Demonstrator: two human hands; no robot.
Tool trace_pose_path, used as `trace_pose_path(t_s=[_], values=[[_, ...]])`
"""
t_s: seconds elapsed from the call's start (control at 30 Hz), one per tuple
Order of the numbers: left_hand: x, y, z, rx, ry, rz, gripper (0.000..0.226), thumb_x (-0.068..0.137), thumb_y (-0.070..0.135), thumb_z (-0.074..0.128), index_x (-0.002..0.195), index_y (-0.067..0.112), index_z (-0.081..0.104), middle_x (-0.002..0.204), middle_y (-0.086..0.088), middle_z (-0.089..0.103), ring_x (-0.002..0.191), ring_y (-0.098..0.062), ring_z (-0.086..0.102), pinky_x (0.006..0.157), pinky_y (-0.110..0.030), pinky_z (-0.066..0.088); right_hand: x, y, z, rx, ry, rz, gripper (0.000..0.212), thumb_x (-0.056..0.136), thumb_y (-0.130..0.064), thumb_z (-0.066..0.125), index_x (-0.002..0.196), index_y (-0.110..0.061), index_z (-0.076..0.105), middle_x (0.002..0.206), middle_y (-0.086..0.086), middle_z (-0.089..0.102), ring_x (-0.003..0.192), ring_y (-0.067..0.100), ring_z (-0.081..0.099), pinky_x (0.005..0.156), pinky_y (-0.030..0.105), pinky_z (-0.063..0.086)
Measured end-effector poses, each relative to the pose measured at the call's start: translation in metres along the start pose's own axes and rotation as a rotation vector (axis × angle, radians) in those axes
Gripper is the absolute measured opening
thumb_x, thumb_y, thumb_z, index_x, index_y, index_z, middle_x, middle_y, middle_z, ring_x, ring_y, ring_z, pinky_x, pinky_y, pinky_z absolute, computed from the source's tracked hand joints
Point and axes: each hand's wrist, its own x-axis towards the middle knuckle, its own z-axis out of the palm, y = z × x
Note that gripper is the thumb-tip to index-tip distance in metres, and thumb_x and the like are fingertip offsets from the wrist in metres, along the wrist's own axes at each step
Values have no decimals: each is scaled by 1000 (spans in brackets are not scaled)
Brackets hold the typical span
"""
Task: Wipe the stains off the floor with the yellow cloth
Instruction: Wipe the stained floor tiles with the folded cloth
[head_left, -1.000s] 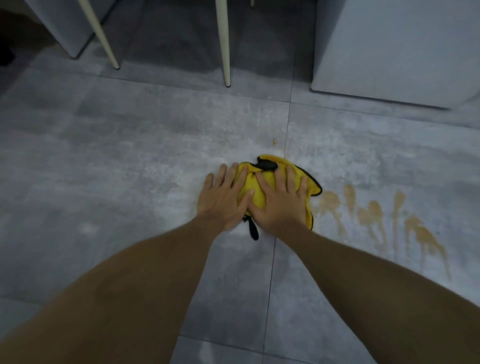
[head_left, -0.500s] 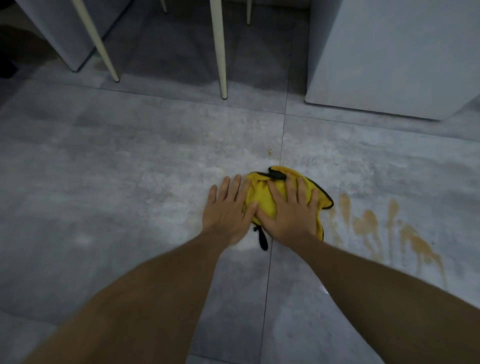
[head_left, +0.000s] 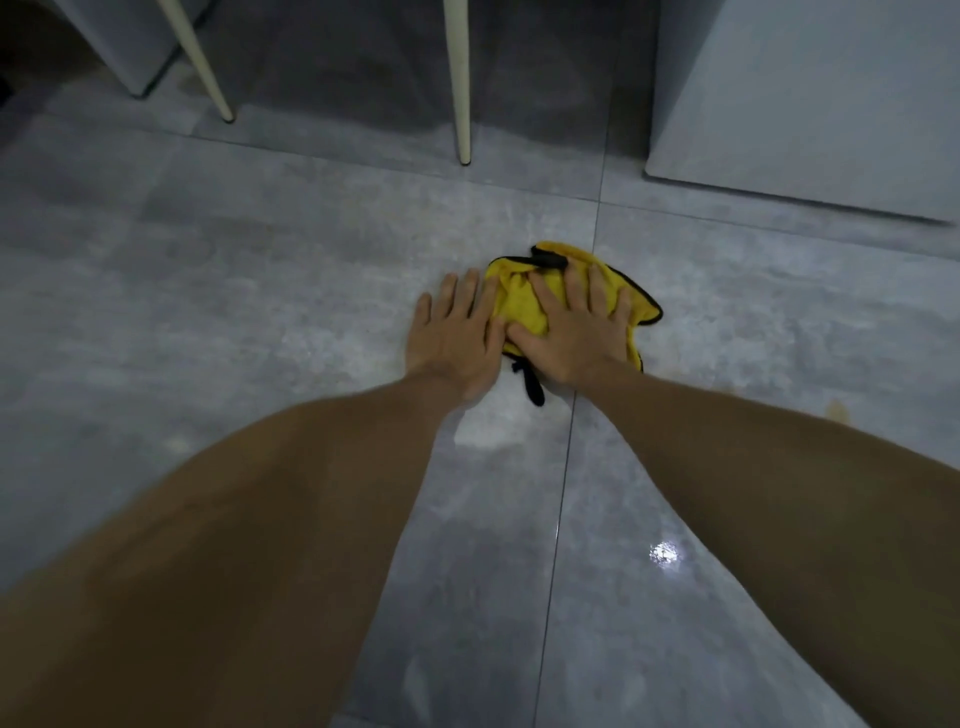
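The yellow cloth (head_left: 524, 304), edged in black, lies bunched on the grey tiled floor (head_left: 260, 291), across a tile seam. My right hand (head_left: 574, 335) presses flat on top of it with fingers spread. Beside it, my left hand (head_left: 449, 338) lies flat, mostly on the floor, its thumb side resting on the cloth's left edge. One small brown stain (head_left: 837, 410) shows on the floor just beyond my right forearm. A faint brownish smear (head_left: 691, 375) lies right of the cloth. My right arm hides any other stains.
Two cream chair legs (head_left: 460, 104) (head_left: 205, 73) stand on the floor beyond the cloth. A pale grey cabinet (head_left: 810, 104) fills the far right, and another grey panel (head_left: 124, 41) stands at the far left. A wet shine (head_left: 664, 553) glints on the near tile.
Both hands have pushed the cloth forward, away from me and nearer the chair legs. The brown streaks that showed clearly to the cloth's right are now mostly out of sight.
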Motion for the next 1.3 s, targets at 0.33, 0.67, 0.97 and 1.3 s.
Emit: trace_pose_path(t_s=[0.33,0.67,0.97,1.3], values=[[-90,-5,16,-26,10,-20,59,103,45,10,159,28,-2,167,-2,-5,153,-23,-6,123,-45,-2,-107,-25,29,13,95,-35,84,88,-84,13,160,-42,17,171,9,13,157,36,0,119,68,-4],[-214,22,42,109,-61,164,63,100,47,4,156,21,-4,166,-4,-1,153,-28,-2,123,-49,6,-258,-10,62,129,233,-73,71,92,-76,43,150,-35,49,159,14,42,151,43,28,117,72,15],[-173,54,34,140,-55,191,61,98,44,-1,154,23,-12,167,-4,-4,153,-27,-4,122,-48,-1,-220,25,55,104,243,-14,79,86,-84,37,151,-41,43,165,9,32,155,37,17,120,70,6],[-48,138,28,203,-47,306,58,104,39,8,158,24,-5,167,-2,-8,153,-26,-8,122,-48,-1,-140,114,30,96,253,185,88,86,-89,11,157,-41,28,170,9,20,157,33,3,119,62,-10]])
